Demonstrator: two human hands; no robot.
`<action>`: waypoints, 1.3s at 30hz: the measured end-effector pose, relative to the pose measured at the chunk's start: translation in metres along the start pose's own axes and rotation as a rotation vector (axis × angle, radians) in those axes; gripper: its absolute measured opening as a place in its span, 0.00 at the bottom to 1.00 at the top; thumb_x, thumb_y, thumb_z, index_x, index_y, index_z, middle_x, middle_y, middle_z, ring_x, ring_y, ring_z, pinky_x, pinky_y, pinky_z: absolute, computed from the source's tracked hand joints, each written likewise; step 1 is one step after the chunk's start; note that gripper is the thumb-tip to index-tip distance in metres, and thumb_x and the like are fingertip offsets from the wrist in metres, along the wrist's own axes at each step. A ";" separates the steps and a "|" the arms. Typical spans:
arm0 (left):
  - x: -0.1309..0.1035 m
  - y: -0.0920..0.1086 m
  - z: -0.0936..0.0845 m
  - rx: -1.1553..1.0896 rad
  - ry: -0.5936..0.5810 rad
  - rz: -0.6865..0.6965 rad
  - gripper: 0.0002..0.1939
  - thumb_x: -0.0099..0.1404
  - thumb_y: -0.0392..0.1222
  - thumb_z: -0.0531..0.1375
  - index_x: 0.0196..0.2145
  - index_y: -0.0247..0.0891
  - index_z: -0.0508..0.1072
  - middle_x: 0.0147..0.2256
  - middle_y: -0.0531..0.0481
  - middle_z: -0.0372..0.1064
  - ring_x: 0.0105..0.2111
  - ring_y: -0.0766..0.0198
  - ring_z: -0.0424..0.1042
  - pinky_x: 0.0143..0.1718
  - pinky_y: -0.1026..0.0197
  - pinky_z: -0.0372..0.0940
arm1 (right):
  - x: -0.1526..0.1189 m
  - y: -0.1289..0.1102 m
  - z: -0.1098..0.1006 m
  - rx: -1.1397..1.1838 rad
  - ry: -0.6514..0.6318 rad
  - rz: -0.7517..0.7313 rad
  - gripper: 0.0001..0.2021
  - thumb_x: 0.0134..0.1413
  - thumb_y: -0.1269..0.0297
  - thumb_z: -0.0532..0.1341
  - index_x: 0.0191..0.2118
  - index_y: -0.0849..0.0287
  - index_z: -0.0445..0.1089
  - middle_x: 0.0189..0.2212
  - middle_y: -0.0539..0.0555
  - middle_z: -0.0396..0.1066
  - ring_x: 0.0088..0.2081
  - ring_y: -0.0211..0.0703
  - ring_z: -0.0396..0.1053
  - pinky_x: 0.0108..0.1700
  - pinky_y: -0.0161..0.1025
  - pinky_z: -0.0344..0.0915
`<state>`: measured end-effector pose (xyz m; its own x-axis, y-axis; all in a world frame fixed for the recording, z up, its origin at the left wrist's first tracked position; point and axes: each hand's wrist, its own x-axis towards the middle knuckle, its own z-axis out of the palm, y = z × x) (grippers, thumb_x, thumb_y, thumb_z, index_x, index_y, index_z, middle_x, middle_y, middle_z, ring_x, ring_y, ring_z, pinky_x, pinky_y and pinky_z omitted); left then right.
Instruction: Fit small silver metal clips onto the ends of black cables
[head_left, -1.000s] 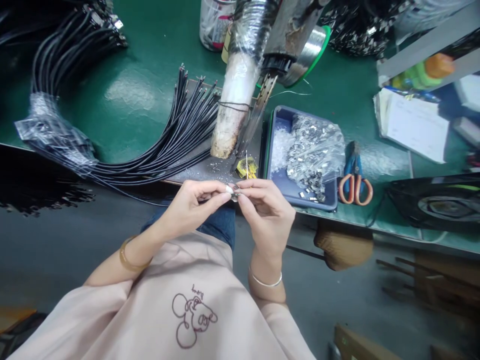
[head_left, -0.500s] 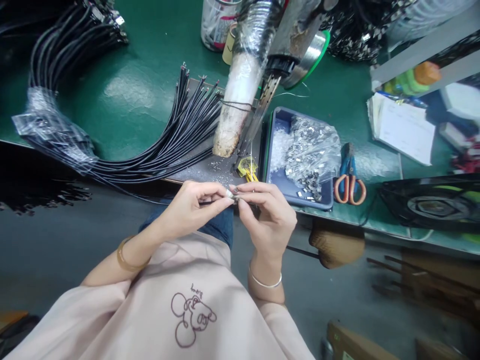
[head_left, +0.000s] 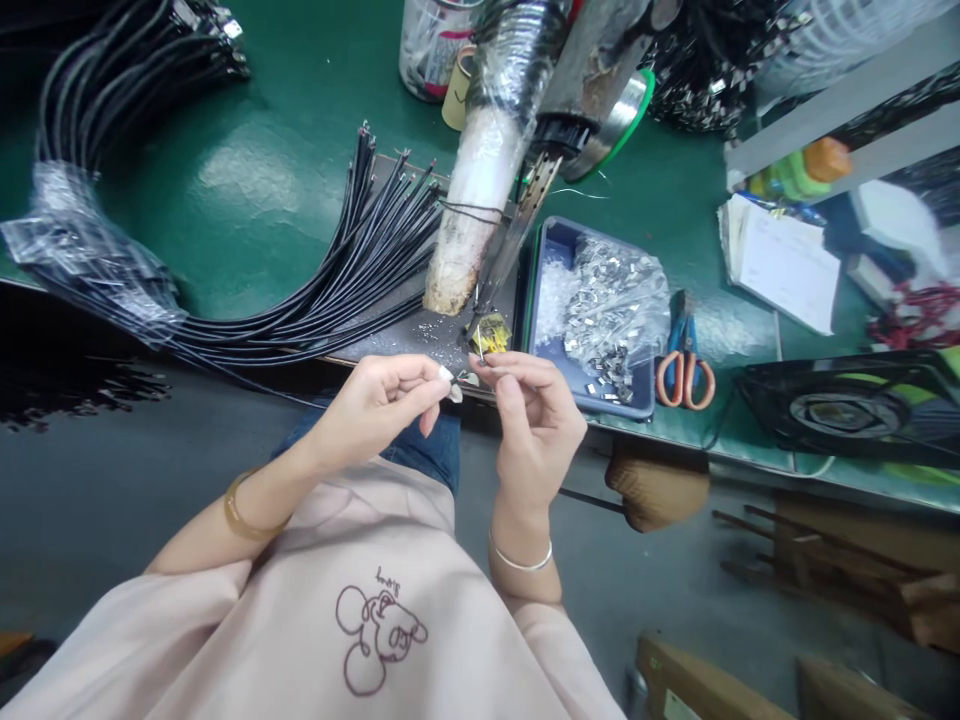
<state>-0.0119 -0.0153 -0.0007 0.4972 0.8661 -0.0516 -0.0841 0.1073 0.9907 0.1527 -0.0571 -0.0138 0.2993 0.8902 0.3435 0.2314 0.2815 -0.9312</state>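
Status: small pale piece (head_left: pixel 455 394) at front edge of green surface (head_left: pixel 262 215), prob. mid-work; completion unverified.
L hand (head_left: pixel 382 400): grip pinched on piece. R hand (head_left: pixel 536 425): fingers curled nearby, contents can't tell. Bundled thin black cables (head_left: pixel 300 325): stripped tips, no connectors seen, prob. outstanding. Upper-L black cables (head_left: pixel 64 95) w/ silver metal connectors (head_left: pixel 227 28): prob. done. Loose silver metal parts (head_left: pixel 611 370) in blue plastic tray (head_left: pixel 649 402).

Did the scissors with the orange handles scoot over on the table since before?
No. Against the blue tray, the scissors look like they're in the same spot, just right of it.
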 end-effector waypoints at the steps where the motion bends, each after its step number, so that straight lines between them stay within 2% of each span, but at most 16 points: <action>1: 0.001 0.001 -0.002 -0.055 -0.013 -0.047 0.15 0.68 0.44 0.61 0.26 0.35 0.71 0.18 0.55 0.67 0.17 0.73 0.59 0.20 0.69 0.55 | -0.001 0.000 0.000 -0.038 0.016 -0.027 0.05 0.65 0.69 0.61 0.39 0.54 0.75 0.39 0.50 0.77 0.40 0.39 0.80 0.44 0.38 0.79; 4: 0.003 0.002 -0.005 -0.140 -0.038 -0.125 0.14 0.67 0.47 0.63 0.28 0.34 0.71 0.17 0.56 0.66 0.15 0.75 0.56 0.19 0.69 0.53 | -0.002 0.001 0.000 -0.159 0.033 -0.167 0.07 0.64 0.72 0.62 0.41 0.53 0.75 0.40 0.50 0.78 0.41 0.40 0.80 0.42 0.39 0.79; 8: 0.004 0.000 -0.005 -0.118 -0.037 -0.110 0.13 0.66 0.47 0.63 0.29 0.34 0.72 0.17 0.56 0.65 0.17 0.73 0.59 0.20 0.69 0.54 | -0.003 0.000 0.000 -0.310 0.042 -0.432 0.11 0.57 0.77 0.67 0.42 0.54 0.76 0.39 0.51 0.80 0.40 0.41 0.79 0.43 0.40 0.78; 10: 0.005 -0.001 -0.004 -0.108 -0.036 -0.093 0.12 0.66 0.46 0.63 0.30 0.34 0.71 0.18 0.56 0.64 0.18 0.73 0.59 0.21 0.69 0.55 | -0.004 0.000 0.001 -0.343 0.021 -0.491 0.12 0.55 0.78 0.68 0.42 0.55 0.76 0.39 0.52 0.81 0.40 0.41 0.79 0.43 0.39 0.78; 12: 0.005 -0.002 -0.003 -0.113 -0.029 -0.078 0.12 0.66 0.45 0.63 0.31 0.34 0.71 0.18 0.57 0.63 0.18 0.73 0.59 0.21 0.69 0.55 | -0.005 0.000 0.002 -0.317 0.006 -0.463 0.12 0.55 0.79 0.68 0.42 0.56 0.76 0.39 0.52 0.81 0.41 0.40 0.79 0.44 0.39 0.79; 17: 0.006 -0.005 0.000 -0.136 0.005 -0.035 0.12 0.67 0.47 0.63 0.34 0.34 0.71 0.19 0.59 0.59 0.19 0.73 0.55 0.20 0.68 0.50 | -0.005 0.004 0.003 -0.102 -0.005 -0.182 0.07 0.59 0.75 0.65 0.39 0.55 0.74 0.38 0.50 0.79 0.39 0.40 0.81 0.42 0.39 0.81; 20: 0.007 -0.006 0.001 -0.112 0.029 -0.012 0.14 0.67 0.49 0.64 0.32 0.35 0.71 0.19 0.61 0.53 0.18 0.74 0.48 0.19 0.67 0.44 | -0.004 0.006 0.003 -0.071 0.028 -0.144 0.05 0.61 0.74 0.64 0.39 0.56 0.73 0.36 0.49 0.78 0.37 0.38 0.81 0.39 0.35 0.80; 23: 0.007 -0.005 0.001 -0.087 0.044 0.006 0.13 0.67 0.48 0.64 0.31 0.35 0.71 0.19 0.61 0.51 0.19 0.73 0.46 0.20 0.66 0.46 | -0.002 0.009 0.002 -0.111 0.079 -0.185 0.06 0.62 0.74 0.63 0.40 0.56 0.72 0.38 0.50 0.79 0.40 0.38 0.81 0.41 0.35 0.80; 28: 0.009 -0.004 0.001 -0.075 0.080 0.001 0.13 0.67 0.46 0.62 0.29 0.35 0.70 0.21 0.59 0.55 0.20 0.73 0.49 0.23 0.66 0.51 | 0.000 0.011 0.002 -0.261 -0.023 -0.289 0.07 0.59 0.75 0.65 0.39 0.55 0.73 0.39 0.51 0.80 0.42 0.40 0.80 0.43 0.39 0.80; 31: 0.011 -0.003 0.002 -0.081 0.097 -0.017 0.13 0.66 0.46 0.63 0.29 0.35 0.71 0.21 0.59 0.57 0.20 0.72 0.52 0.24 0.65 0.53 | 0.002 0.010 0.003 -0.373 -0.024 -0.405 0.08 0.58 0.76 0.66 0.38 0.55 0.72 0.38 0.51 0.81 0.40 0.41 0.80 0.43 0.41 0.79; 35: 0.013 -0.002 0.003 -0.064 0.127 -0.041 0.11 0.64 0.45 0.63 0.29 0.35 0.72 0.23 0.55 0.62 0.24 0.70 0.59 0.27 0.66 0.57 | 0.005 0.011 0.005 -0.475 -0.012 -0.517 0.10 0.57 0.78 0.66 0.38 0.55 0.71 0.38 0.53 0.82 0.40 0.41 0.81 0.43 0.40 0.79; 39: 0.016 -0.003 0.004 -0.056 0.141 -0.041 0.10 0.64 0.43 0.62 0.28 0.35 0.71 0.23 0.55 0.61 0.24 0.70 0.58 0.26 0.67 0.56 | 0.007 0.012 0.006 -0.537 -0.013 -0.581 0.10 0.57 0.79 0.65 0.38 0.55 0.70 0.39 0.54 0.82 0.41 0.40 0.81 0.43 0.36 0.79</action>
<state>-0.0004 -0.0036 -0.0044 0.3752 0.9201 -0.1128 -0.1159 0.1673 0.9791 0.1523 -0.0455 -0.0236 -0.0171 0.6587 0.7522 0.7635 0.4944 -0.4156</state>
